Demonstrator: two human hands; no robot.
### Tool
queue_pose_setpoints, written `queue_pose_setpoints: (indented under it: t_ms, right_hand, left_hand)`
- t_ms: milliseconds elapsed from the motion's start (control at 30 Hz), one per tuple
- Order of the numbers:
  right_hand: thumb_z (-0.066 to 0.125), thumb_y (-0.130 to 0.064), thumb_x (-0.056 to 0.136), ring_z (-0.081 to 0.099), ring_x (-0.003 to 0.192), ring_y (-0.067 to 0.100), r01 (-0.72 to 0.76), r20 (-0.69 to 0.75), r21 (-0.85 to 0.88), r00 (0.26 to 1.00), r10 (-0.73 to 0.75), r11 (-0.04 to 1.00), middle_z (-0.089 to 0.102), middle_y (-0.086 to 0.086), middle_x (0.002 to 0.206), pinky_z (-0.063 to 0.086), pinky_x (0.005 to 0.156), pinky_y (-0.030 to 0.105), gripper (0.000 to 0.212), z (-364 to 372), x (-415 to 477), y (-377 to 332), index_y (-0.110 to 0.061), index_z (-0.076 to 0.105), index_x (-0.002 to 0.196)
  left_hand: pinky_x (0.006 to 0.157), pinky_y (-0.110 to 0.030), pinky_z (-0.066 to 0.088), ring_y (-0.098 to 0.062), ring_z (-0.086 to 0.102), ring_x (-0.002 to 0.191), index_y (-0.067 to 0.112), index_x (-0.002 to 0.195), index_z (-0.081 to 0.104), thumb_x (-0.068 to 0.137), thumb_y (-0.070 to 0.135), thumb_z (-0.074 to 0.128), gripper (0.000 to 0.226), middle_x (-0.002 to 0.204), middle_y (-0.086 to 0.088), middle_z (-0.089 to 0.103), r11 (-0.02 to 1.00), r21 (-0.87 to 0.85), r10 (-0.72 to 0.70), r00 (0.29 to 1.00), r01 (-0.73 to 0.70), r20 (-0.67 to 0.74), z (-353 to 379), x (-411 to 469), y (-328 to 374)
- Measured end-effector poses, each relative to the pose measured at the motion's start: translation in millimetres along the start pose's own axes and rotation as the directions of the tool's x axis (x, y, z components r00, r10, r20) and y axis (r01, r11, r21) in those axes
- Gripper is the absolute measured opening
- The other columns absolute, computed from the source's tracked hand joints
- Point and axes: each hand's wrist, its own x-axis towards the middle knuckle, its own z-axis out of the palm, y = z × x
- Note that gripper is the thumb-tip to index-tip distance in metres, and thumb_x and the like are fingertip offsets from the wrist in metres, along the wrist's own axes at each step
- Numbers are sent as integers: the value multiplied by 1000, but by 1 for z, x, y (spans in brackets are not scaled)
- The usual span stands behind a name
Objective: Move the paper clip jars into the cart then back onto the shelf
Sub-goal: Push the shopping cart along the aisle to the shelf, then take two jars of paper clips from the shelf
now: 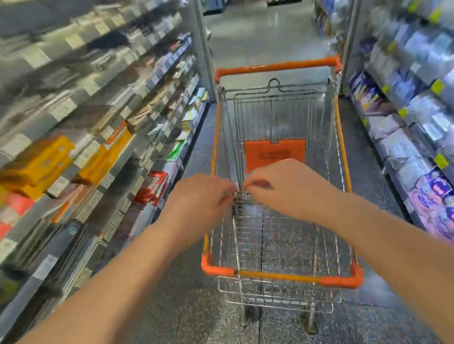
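Blur is my trouble: the shelf (63, 108) on my left is smeared, and I can pick out no paper clip jars on it, nor in the cart (294, 276). My left hand (203, 201) and right hand (284, 189) hang over the basket, fingers (227, 193) curled, tips nearly meeting. Whether they pinch anything I cannot tell. Anything small let go here might slip through the wire mesh, or I might grab the wrong box.
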Motion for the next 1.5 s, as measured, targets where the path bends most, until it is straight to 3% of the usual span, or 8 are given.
queue_pose_setpoints:
  t_ms: [167, 333, 433, 533, 700, 1000, 1267, 1500]
  right_hand:
    - [48, -28, 96, 63, 86, 14, 212, -121, 73, 972, -202, 975, 70, -5, 96, 50, 80, 30, 24, -32, 40, -55, -25, 67, 109]
    - [48, -30, 95, 63, 82, 19, 403, -185, 98, 906, -381, 910, 71, -1, 89, 46, 87, 39, 24, -37, 78, -132, -25, 67, 108]
    - [46, -32, 95, 63, 86, 22, 509, -172, 81, 854, -491, 857, 71, -2, 95, 44, 88, 41, 26, -38, 99, -187, -27, 65, 112]
    - [46, -35, 95, 63, 91, 18, 619, -202, 82, 778, -595, 781, 71, -5, 97, 46, 82, 35, 27, -38, 118, -246, -29, 65, 114]
    - [48, -33, 94, 61, 85, 14, 741, -272, 171, 669, -691, 650, 70, -7, 89, 49, 76, 36, 22, -31, 148, -353, -30, 67, 104]
    - [53, -27, 90, 57, 80, 7, 825, -382, 348, 558, -737, 444, 59, -17, 77, 45, 71, 28, 19, 0, 206, -510, -30, 69, 100]
    - [50, -27, 90, 60, 86, 7, 912, -415, 330, 371, -831, 243, 68, -12, 90, 51, 79, 36, 22, 21, 267, -622, -27, 69, 100]
    - [50, -27, 92, 60, 94, 10, 943, -384, 306, 248, -889, 131, 69, -9, 97, 48, 85, 35, 21, 29, 314, -711, -28, 69, 101]
  left_hand:
    - [66, -31, 36, -17, 49, 86, 16, 85, 52, 92, 17, 45, 10, 76, 9, 52, 977, 82, -181, 971, 196, -154, -64, -33, -38]
    - [71, -35, 44, -20, 56, 93, 20, 107, 65, 93, 21, 47, 22, 98, 2, 66, 933, 47, -331, 901, 357, -282, -115, -82, -88]
    - [66, -27, 33, -16, 57, 96, 28, 112, 63, 96, 28, 45, 24, 102, 10, 64, 884, 78, -412, 846, 462, -339, -141, -120, -120]
    - [81, -29, 44, -16, 60, 97, 28, 111, 65, 95, 29, 49, 24, 104, 7, 68, 831, 16, -495, 752, 556, -435, -169, -167, -147]
    - [68, -37, 52, -21, 65, 74, 25, 94, 71, 82, 37, 45, 31, 83, 2, 72, 729, -13, -536, 560, 684, -631, -224, -250, -188]
    - [65, -38, 52, -20, 66, 71, 21, 97, 71, 84, 40, 42, 36, 78, 0, 72, 476, -26, -545, 272, 879, -793, -284, -373, -255]
    - [68, -31, 53, -5, 61, 71, 20, 97, 70, 93, 28, 51, 21, 68, 18, 59, 332, -25, -505, 156, 943, -849, -312, -420, -330]
    - [68, -29, 50, -7, 61, 69, 26, 99, 68, 90, 30, 55, 17, 71, 10, 66, 241, -82, -517, 56, 967, -854, -329, -451, -390]
